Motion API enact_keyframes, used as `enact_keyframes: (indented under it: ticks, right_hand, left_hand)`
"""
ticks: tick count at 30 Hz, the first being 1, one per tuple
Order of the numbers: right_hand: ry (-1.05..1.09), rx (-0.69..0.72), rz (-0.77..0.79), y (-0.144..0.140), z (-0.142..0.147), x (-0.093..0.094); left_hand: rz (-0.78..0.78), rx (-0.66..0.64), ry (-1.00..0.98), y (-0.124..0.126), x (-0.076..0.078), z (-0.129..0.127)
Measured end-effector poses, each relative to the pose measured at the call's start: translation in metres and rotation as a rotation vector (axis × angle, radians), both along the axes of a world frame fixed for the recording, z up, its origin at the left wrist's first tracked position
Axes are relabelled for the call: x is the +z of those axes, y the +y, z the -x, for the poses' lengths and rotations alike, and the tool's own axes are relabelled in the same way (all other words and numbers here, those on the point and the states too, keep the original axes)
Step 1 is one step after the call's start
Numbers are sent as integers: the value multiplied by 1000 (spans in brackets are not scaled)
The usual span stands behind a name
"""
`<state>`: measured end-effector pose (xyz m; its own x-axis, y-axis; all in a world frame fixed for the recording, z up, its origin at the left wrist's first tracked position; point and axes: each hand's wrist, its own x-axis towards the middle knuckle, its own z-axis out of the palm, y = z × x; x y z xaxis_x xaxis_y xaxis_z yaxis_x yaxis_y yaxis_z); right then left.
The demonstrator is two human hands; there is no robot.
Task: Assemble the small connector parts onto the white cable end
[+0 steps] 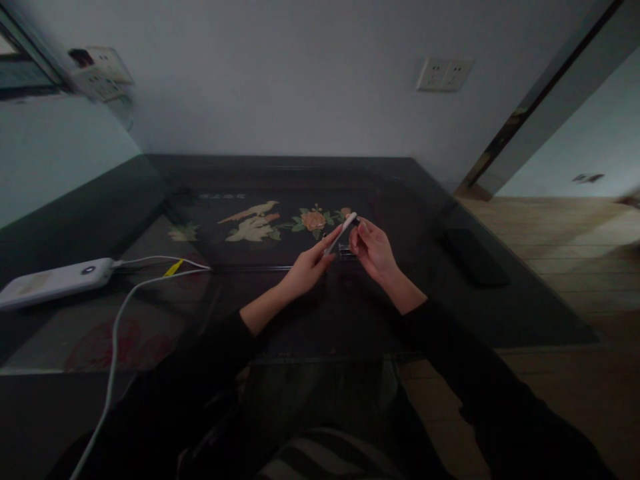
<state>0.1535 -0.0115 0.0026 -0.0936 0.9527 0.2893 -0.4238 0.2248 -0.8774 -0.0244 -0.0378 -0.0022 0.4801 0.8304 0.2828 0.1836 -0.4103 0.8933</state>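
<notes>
My left hand (309,267) holds a slim white phone-like device (343,232) tilted up above the dark glass table (150,313). At the device's upper end, my right hand (373,250) pinches something small and dark that I cannot make out. A small metallic object (346,252) lies on the glass just under the two hands. Both forearms are in black sleeves.
A white power bank (55,281) with white cables (117,320) lies at the table's left. A dark phone (473,257) rests near the right edge. Bird and flower artwork (260,223) shows under the glass. Wall sockets (444,73) are behind; wooden floor lies to the right.
</notes>
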Motion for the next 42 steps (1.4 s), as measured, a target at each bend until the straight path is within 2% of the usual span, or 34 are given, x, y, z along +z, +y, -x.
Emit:
enact_keyframes:
  ticks: [9, 26, 34, 42]
  right_hand:
    - [15, -10, 17, -3, 2, 3]
    - [5, 9, 3, -1, 2, 1]
    - [14, -14, 19, -2, 1, 2]
    - [4, -21, 6, -2, 1, 2]
  left_hand:
    - [-11, -69, 13, -5, 4, -3]
    - [-16, 64, -8, 7, -5, 1]
    - [5, 4, -24, 1, -4, -1]
    - [9, -66, -27, -7, 5, -5]
